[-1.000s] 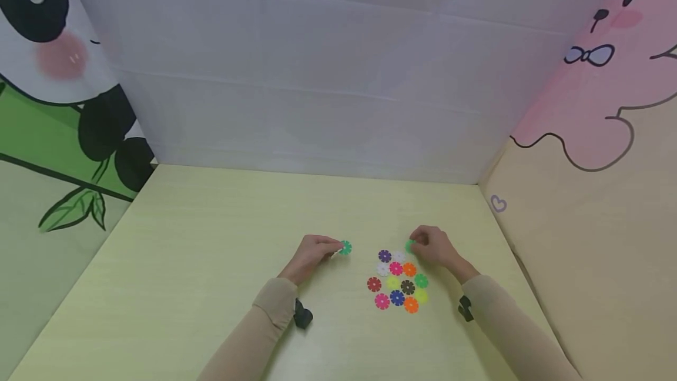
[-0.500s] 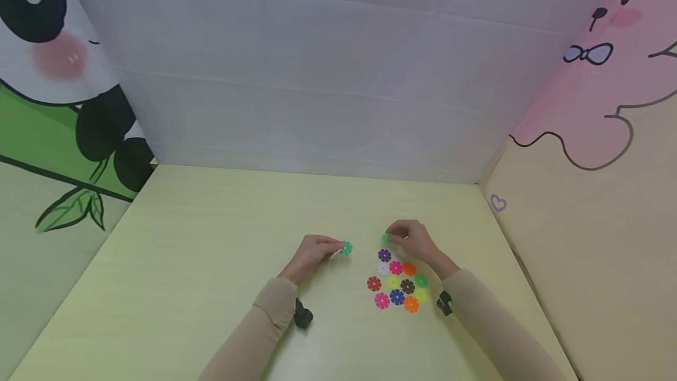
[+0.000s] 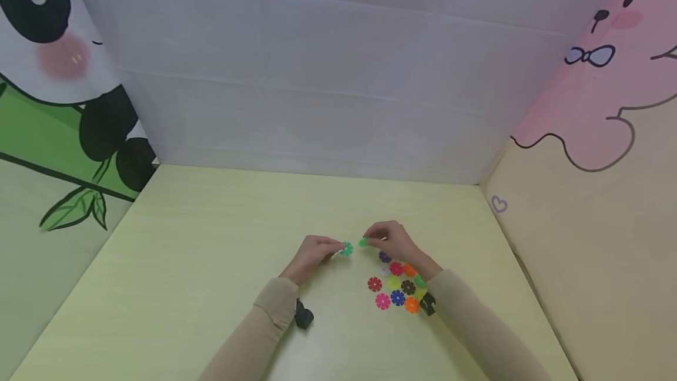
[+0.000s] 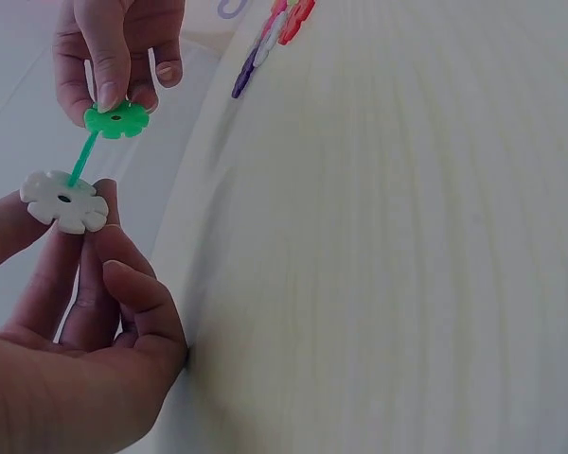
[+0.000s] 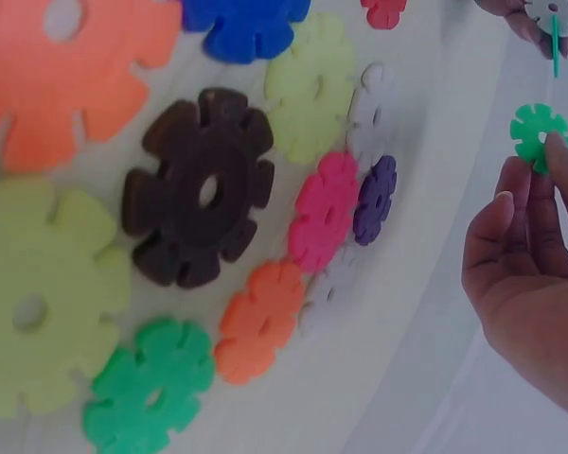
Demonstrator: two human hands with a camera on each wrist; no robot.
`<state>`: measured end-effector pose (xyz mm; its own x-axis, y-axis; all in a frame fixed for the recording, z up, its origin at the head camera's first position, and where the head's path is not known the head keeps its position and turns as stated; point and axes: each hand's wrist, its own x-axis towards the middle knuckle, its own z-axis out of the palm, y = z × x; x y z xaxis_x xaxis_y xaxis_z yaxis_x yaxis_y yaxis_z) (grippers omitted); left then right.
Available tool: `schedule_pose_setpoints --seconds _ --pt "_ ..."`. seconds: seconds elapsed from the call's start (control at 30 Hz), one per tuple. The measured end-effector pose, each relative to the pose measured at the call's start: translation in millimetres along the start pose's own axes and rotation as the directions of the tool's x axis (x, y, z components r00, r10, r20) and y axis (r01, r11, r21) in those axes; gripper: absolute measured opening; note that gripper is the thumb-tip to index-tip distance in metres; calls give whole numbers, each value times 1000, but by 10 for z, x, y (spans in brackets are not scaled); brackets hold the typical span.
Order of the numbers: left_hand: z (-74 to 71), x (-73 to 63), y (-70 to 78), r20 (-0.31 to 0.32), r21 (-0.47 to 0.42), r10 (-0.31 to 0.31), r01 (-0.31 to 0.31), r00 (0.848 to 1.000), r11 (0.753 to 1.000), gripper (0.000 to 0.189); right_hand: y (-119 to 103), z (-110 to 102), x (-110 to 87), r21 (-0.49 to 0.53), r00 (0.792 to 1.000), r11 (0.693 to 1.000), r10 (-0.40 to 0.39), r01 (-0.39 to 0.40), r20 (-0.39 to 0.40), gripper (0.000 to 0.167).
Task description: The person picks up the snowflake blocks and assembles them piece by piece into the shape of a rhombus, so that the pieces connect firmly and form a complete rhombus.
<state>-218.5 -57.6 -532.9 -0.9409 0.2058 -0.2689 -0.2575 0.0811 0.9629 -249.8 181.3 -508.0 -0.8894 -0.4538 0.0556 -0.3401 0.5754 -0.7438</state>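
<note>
Left hand (image 3: 311,256): left of the loose discs, its grip pinching a white disc (image 4: 49,200); a teal disc (image 3: 347,249), edge-on in the left wrist view, seems slotted into it.
Right hand (image 3: 395,241): its grip pinching a green disc (image 5: 527,130), just beside the teal disc, apart from it.
Loose discs (image 3: 394,283): flat on the counter (image 3: 211,263), nearer and rightward.
Slip risk: rims meeting out of line could twist the green disc free; hard pushing might loosen the white-teal joint.
Sleeve risk: the right sleeve (image 3: 465,316), if lowered, could drag loose discs.
</note>
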Motion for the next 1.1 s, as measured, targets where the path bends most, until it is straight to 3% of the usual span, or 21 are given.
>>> schedule_pose_setpoints --seconds 0.73,1.1 --pt "24 11 -8 5 12 26 -26 1000 1000 26 -155 94 8 11 998 999 -47 47 33 10" --pt "17 32 -36 15 3 27 -27 1000 1000 26 -172 109 24 -4 999 1000 -10 10 46 9"
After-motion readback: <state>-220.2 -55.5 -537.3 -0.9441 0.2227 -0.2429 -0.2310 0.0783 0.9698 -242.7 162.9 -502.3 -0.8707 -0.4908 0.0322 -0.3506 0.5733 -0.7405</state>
